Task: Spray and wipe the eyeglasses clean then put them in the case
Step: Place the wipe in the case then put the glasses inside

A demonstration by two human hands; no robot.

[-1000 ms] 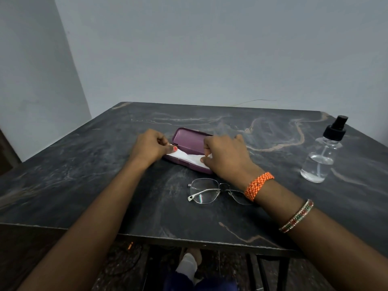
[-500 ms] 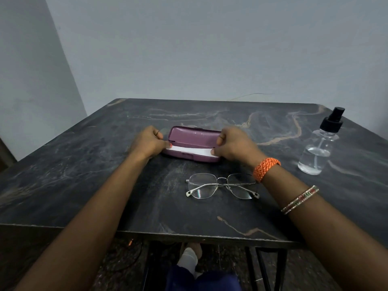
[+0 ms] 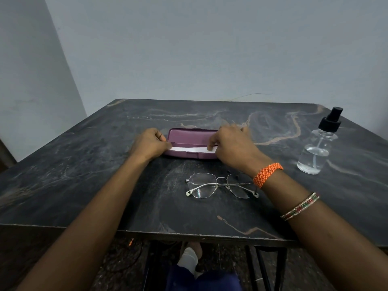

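Both hands at open case (image 3: pixel 190 138): left hand (image 3: pixel 150 143), right hand (image 3: pixel 231 143) each pinching white cloth (image 3: pixel 190 149) end, likely lifting it out; eyeglasses (image 3: pixel 220 185), spray bottle (image 3: pixel 318 148) untouched.

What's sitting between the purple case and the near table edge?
Head view: the wire-framed clear-lens eyeglasses, folded, on the dark marble table, nearer than the open purple case; the right forearm crosses beside them.
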